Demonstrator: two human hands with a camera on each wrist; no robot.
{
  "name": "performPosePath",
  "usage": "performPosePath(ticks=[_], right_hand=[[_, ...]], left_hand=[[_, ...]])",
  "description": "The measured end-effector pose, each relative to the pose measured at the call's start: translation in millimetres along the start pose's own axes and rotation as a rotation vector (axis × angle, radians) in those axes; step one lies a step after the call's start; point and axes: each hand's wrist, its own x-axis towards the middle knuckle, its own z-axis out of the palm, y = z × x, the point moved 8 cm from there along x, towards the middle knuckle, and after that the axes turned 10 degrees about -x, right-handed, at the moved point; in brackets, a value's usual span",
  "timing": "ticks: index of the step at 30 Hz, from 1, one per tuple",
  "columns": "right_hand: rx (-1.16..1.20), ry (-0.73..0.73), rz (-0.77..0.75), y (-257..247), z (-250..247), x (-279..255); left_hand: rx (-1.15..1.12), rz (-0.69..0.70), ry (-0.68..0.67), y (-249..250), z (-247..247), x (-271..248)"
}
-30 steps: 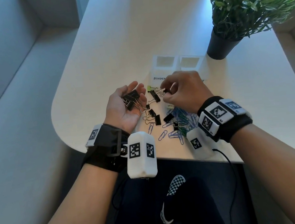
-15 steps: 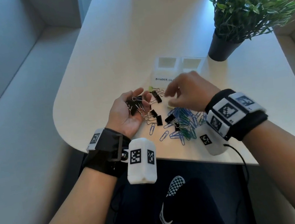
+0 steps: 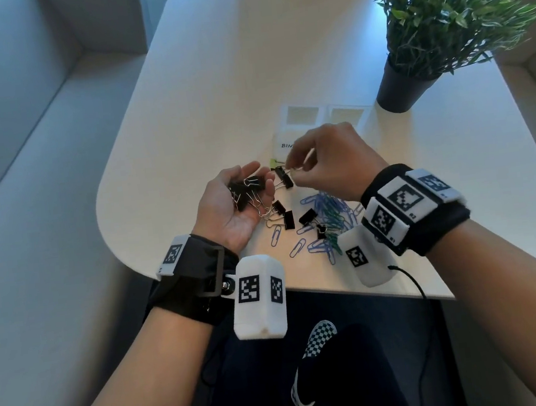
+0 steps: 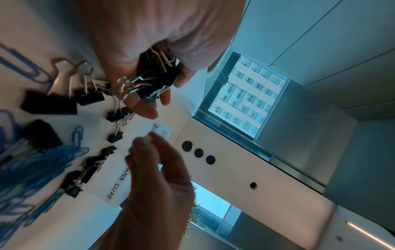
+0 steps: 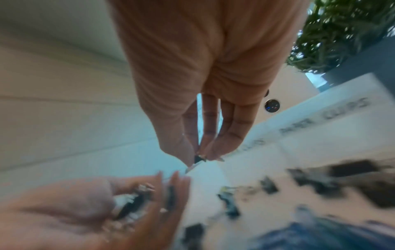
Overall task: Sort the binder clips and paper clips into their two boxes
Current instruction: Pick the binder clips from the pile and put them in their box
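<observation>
My left hand (image 3: 243, 202) lies palm up at the table's near left, fingers curled round several black binder clips (image 3: 246, 188), also seen in the left wrist view (image 4: 158, 79). Just right of it, my right hand (image 3: 291, 170) pinches the wire handle of one black binder clip (image 3: 285, 179), which hangs beside the left fingertips; the blurred right wrist view shows the pinch (image 5: 199, 159). More binder clips (image 3: 288, 219) and a heap of blue and green paper clips (image 3: 328, 219) lie on the table. Two white boxes (image 3: 283, 117) stand behind, labelled for binder clips and paper clips (image 4: 115, 186).
A potted plant (image 3: 404, 90) stands at the back right, close to the right box (image 3: 363, 115). A small green clip (image 3: 273, 162) lies in front of the boxes. The white table's rounded edge (image 3: 110, 234) is near my left wrist; grey seating is on the left.
My right hand has shifted a little left toward the left palm, with a black binder clip pinched in its fingertips. The left fingers have curled in slightly over their clips.
</observation>
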Motion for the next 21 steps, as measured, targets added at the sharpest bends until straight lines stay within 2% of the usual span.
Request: performPosePath(ticks=[5, 9, 13, 15, 21], right_hand=[[0.151, -0.041, -0.087, -33.6, 6.1, -1.3], [0.107, -0.01, -0.058, -22.0, 1.6, -5.8], [-0.111, -0.311, -0.059, -11.4, 37.6, -21.5], [-0.182, -0.374, -0.074, -12.4, 52.2, -27.6], [-0.194, -0.315, -0.1, -13.9, 54.5, -23.6]], left_hand=[[0.053, -0.043, -0.051, -13.2, 5.6, -2.3], [-0.031, -0.002, -0.02, 4.7, 0.3, -0.2], [-0.063, 0.01, -0.019, 18.4, 0.3, -0.3], [-0.073, 0.007, -0.027, 19.4, 1.2, -0.7], [-0.071, 0.011, -0.015, 20.2, -0.9, -0.5]])
